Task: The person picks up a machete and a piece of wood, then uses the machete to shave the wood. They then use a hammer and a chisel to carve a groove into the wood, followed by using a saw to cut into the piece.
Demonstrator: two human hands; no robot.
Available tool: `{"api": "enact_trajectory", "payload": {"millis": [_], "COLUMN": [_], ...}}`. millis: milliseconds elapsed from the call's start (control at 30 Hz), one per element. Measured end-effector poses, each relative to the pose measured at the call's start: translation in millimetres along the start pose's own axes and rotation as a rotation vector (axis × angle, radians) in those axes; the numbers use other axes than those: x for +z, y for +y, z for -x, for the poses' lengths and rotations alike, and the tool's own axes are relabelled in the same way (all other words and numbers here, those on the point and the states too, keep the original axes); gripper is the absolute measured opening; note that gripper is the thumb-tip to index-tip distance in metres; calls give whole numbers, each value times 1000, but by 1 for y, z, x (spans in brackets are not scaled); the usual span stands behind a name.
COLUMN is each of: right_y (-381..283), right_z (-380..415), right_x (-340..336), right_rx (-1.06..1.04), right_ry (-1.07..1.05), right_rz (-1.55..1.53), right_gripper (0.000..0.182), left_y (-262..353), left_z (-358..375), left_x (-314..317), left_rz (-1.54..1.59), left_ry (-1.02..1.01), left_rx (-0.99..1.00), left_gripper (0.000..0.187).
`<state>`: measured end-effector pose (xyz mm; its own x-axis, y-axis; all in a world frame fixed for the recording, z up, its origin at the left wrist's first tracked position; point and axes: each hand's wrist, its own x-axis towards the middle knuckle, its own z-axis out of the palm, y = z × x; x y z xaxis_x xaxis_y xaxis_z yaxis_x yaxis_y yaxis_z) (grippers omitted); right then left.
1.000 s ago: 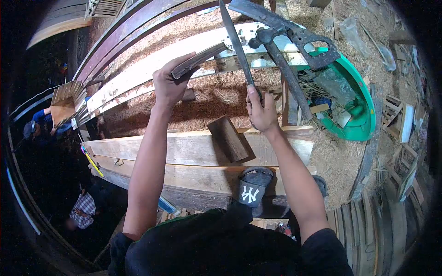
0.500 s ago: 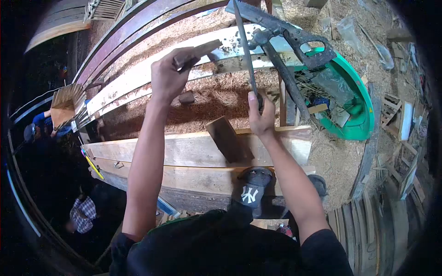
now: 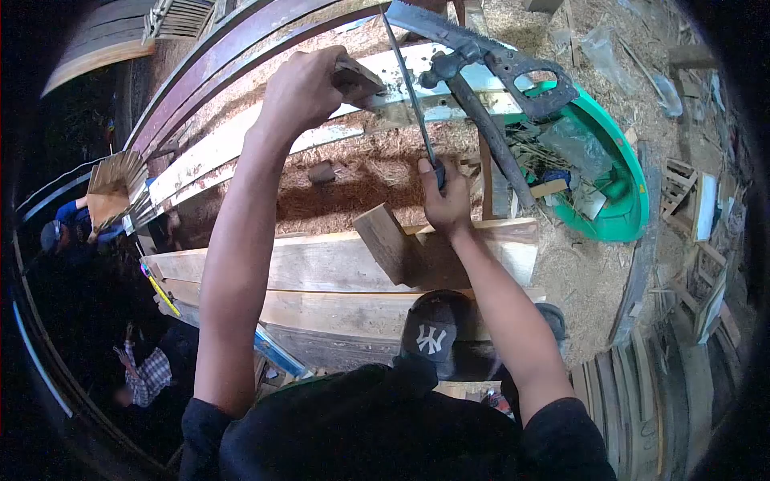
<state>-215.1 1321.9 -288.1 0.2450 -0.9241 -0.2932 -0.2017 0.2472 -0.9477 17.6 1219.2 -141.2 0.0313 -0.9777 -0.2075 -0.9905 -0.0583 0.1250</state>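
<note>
My left hand is raised at the upper middle, closed around a small dark wooden block. In my right hand is the handle of a long, narrow, tapering file, its tip pointing away from me. The file stands apart from the block, just right of it. A hammer and a handsaw lie to the right of the file, on and across the pale painted board. Below my right hand, an angled wooden piece rests on the light planks.
A green basin with scraps and plastic sits at the right. A small wood offcut lies among shavings between the boards. A yellow tape measure is at the left plank ends. Two other people are at the left; a cap is below.
My left hand has risen slightly and turned the wooden block, which now tilts down to the right. My right hand has drawn slightly left and down, and the file leans more to the left.
</note>
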Motion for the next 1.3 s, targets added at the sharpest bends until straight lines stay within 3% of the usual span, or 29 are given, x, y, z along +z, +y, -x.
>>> {"api": "enact_trajectory", "payload": {"millis": [200, 367, 433, 500, 600, 833, 933, 1000, 1100, 1133, 1233, 1300], "right_y": [-19, -53, -55, -48, -43, -51, -63, -70, -59, -69, -56, -54], "right_z": [0, -5, -5, -8, -12, -26, -35, -33, -29, -30, -40, -40], "right_x": [-2, -3, 1, 5, 4, 10, 4, 6, 13, 12, 4, 0], "right_rx": [-1, 17, -47, 103, 95, 52, -18, -278, -126, 184, 177, 135], "right_ry": [-40, -200, -165, -174, -160, -109, -165, 8, -105, -202, -136, -162], "right_rz": [50, 47, 32, 94, 71, 161, 114, -40, -57, 70, 162, 177], "right_gripper": [35, 43, 46, 53, 57, 54, 63, 62, 57, 56, 57, 55], "left_y": [-8, -14, -15, -14, -13, -12, -10, -9, -7, -7, -11, -19], "left_z": [2, 9, 12, 12, 11, 9, 10, 14, 15, 15, 12, 15], "left_x": [7, 7, 7, 8, 10, 11, 10, 13, 11, 10, 15, 23], "left_rz": [44, 141, 137, 150, 166, 169, 181, 204, 124, 133, 124, 183], "left_ry": [4, 42, 106, 82, 47, 66, 80, 64, 99, 69, 95, 204], "left_rx": [40, 97, 180, 163, 118, 92, 111, 110, 87, 83, 123, 256], "left_gripper": [26, 36, 38, 38, 38, 35, 33, 33, 31, 31, 31, 31]}}
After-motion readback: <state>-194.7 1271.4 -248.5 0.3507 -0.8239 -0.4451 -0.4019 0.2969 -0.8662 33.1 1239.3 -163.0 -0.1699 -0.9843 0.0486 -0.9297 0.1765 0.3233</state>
